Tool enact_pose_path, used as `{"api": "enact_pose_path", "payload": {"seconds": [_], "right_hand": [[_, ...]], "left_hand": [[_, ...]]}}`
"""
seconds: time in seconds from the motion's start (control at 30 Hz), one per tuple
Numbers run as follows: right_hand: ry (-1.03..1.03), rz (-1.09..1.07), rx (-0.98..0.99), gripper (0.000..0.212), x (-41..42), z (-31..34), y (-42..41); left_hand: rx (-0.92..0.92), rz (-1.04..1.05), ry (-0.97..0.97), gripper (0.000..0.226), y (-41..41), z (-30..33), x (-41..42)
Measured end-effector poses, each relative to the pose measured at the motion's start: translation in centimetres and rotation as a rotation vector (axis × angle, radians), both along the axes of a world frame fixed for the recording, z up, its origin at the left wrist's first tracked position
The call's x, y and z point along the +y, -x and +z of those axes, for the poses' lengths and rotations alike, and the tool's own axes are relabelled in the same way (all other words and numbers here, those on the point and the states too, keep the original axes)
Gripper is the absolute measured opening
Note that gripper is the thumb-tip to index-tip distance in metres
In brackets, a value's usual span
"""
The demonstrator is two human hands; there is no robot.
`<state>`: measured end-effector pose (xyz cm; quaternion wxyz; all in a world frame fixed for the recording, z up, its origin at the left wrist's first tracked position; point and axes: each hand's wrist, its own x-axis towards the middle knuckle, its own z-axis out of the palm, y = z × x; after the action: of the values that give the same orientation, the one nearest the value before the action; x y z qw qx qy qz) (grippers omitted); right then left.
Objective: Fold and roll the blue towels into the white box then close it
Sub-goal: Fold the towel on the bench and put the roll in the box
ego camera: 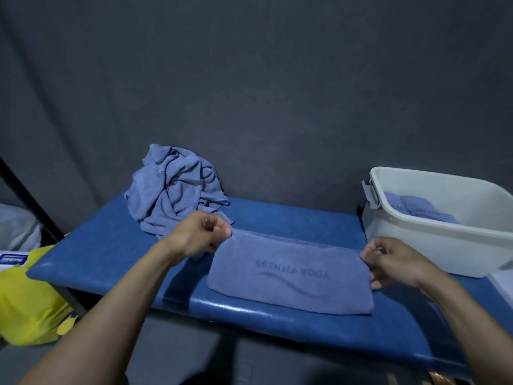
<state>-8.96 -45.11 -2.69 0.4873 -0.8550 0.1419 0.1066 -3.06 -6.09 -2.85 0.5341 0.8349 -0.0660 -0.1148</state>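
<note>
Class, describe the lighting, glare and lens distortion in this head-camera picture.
Head view: dim, flat light with a dark backdrop; a glare streak on the blue bench front edge; wide-angle bending tilts the white box; the folded towel lettering stays readable, upside down.

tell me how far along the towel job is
Done: some rolled towels already lie in the box. In hand: the left hand and right hand pinch the far corners of a folded towel on the bench. Left: rolling it, the pile, and closing the box; no lid shows.
</note>
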Motion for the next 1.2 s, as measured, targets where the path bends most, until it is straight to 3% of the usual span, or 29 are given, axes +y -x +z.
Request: {"api": "enact_pose_path", "payload": {"seconds": [0.17,0.4,0.63,0.77,0.93,1.07,1.2], "right_hand": [[0.285,-0.118,-0.108,0.014,1.1,-1.3,-2.1],[0.539,-0.074,-0.080,0.015,1.5,-2.7,-3.4],[0.677,0.007,-0.107,0.014,1.2,-3.5,-3.7],[0.724,0.141,-0.239,0.007,1.0,-3.7,-3.7],[0.747,0.310,-0.362,0.020,0.8,-4.3,-3.7],[0.763,0.359,-0.421,0.022,1.5,-4.3,-4.0],[0.701,0.355,-0.463,0.015,2.5,-4.3,-4.4]], "left_hand": [[-0.116,0.190,-0.164,0.027,-3.5,-3.7,-2.1],[-0.187,0.188,-0.354,0.013,-5.2,-4.8,-2.8],[-0.295,0.152,-0.475,0.015,-5.4,-5.3,-3.1],[-0.414,0.064,-0.562,0.015,-5.7,-5.5,-2.9],[-0.503,-0.058,-0.613,0.014,-5.6,-5.2,-2.5],[-0.610,-0.023,-0.576,0.018,-5.5,-4.9,-3.2],[-0.610,-0.192,-0.510,0.017,-4.9,-4.3,-5.1]]}}
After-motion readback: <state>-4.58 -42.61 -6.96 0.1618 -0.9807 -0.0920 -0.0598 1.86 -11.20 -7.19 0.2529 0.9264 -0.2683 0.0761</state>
